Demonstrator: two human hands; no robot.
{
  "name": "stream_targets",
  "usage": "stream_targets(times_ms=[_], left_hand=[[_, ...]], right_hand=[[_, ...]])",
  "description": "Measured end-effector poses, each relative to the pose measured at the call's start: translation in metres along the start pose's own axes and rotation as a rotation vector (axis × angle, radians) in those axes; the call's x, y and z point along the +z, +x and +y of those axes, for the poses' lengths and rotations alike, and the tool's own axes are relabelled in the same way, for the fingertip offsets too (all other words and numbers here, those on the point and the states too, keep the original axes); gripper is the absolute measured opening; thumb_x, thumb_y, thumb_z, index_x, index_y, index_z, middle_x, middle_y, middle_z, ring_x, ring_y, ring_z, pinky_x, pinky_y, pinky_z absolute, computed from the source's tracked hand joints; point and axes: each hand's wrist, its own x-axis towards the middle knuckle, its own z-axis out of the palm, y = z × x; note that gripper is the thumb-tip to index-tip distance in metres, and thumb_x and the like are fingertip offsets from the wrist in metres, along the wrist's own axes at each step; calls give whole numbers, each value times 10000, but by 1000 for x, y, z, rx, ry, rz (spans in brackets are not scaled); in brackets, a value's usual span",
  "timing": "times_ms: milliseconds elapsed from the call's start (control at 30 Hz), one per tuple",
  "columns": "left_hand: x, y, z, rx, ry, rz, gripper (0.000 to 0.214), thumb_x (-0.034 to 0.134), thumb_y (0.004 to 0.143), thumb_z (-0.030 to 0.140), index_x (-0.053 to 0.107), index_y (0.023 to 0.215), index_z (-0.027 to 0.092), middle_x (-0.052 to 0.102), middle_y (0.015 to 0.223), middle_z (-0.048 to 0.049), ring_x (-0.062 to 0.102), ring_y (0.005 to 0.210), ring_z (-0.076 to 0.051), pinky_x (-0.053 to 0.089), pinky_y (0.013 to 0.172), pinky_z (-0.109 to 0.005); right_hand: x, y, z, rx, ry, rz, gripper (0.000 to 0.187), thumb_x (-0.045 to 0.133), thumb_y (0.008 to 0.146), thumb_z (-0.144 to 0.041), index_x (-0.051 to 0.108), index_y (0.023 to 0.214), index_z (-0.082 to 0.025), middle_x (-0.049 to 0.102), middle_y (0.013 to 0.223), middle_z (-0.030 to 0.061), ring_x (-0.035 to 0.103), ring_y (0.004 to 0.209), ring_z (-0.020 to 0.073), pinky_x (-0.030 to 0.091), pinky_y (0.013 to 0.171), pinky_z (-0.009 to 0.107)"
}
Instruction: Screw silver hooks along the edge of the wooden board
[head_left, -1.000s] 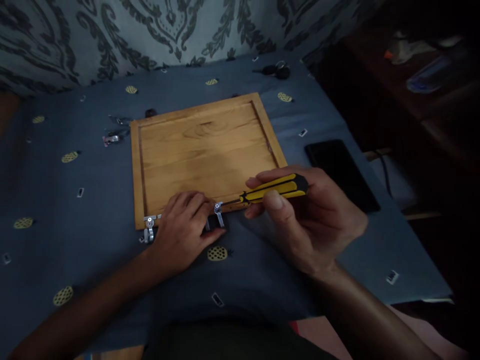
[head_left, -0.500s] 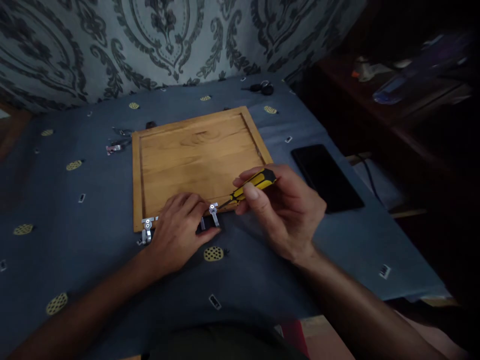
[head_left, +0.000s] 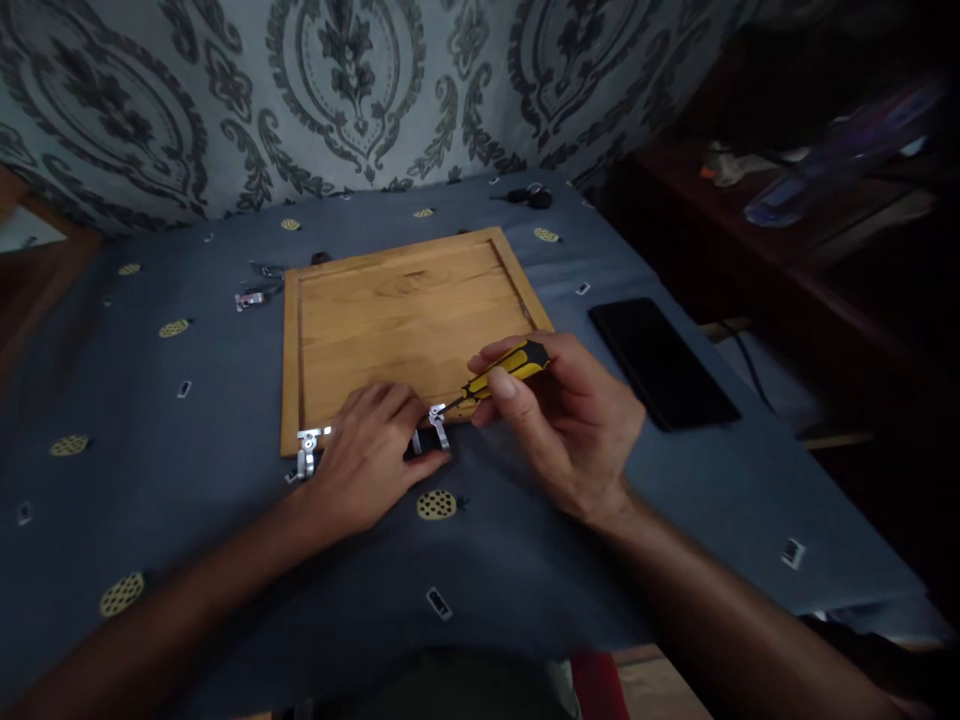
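Observation:
A wooden framed panel [head_left: 405,310] lies flat on the cloth-covered table. Along its near edge runs a silver metal fitting, with one bracket end [head_left: 307,452] left of my left hand and another bracket [head_left: 438,428] right of it. My left hand [head_left: 371,455] grips the fitting's middle at the panel edge, fingers on top and thumb on the near side, hiding most of it. In my right hand [head_left: 566,420] is a yellow and black screwdriver [head_left: 506,372], held between thumb and fingers. Its shaft slants down left, the tip at or close to the right bracket.
A black phone [head_left: 664,362] lies right of the panel. Keys [head_left: 529,196] rest at the back, and small metal hardware [head_left: 255,298] sits beyond the panel's left side. A patterned curtain [head_left: 360,90] hangs behind the table. Dark furniture [head_left: 675,190] stands at the right.
The view has shifted slightly, so the panel and table appear a little further right. The screwdriver tip appears nearer the right bracket's top. Both hands keep their grips.

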Motion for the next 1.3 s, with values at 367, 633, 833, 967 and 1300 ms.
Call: stream_targets(times_ms=[367,633,833,967,1300], left_hand=[[0,0,0,1,-17,-19,286,797,820,349,672,1000,165,677,1024,-68,614,984,-290,512,864,-441],[-1,1,-1,-14,-9,-47,274,776,841,371,669,994,172,672,1006,-61,606,979,-280,498,865,-426],[-1,0,-1,-5,-12,-36,286,779,841,376,666,1004,171,666,1002,-58,611,987,-285,501,864,-428],[0,0,-1,-6,-16,-42,286,777,844,368,666,1009,162,669,1008,-62,613,996,-286,501,875,-432],[0,0,-1,-26,-26,-69,317,759,860,370,666,1086,168,668,1102,-76,604,1048,-288,489,923,-442]], right_hand=[[4,-2,5,-1,25,-11,67,628,949,-258,653,969,-199,701,897,-6,662,537,74,542,554,236],[5,-3,5,21,13,2,42,638,943,-242,663,957,-212,707,901,-8,666,549,76,540,552,236],[6,-3,3,43,-23,0,98,634,948,-317,657,940,-222,718,902,4,660,542,90,556,558,256],[5,-2,3,8,-5,-14,41,640,944,-263,650,939,-223,706,899,-5,660,545,83,548,570,258],[11,3,3,102,96,-42,269,768,849,-342,530,773,-243,631,752,-43,591,462,82,452,421,251]])
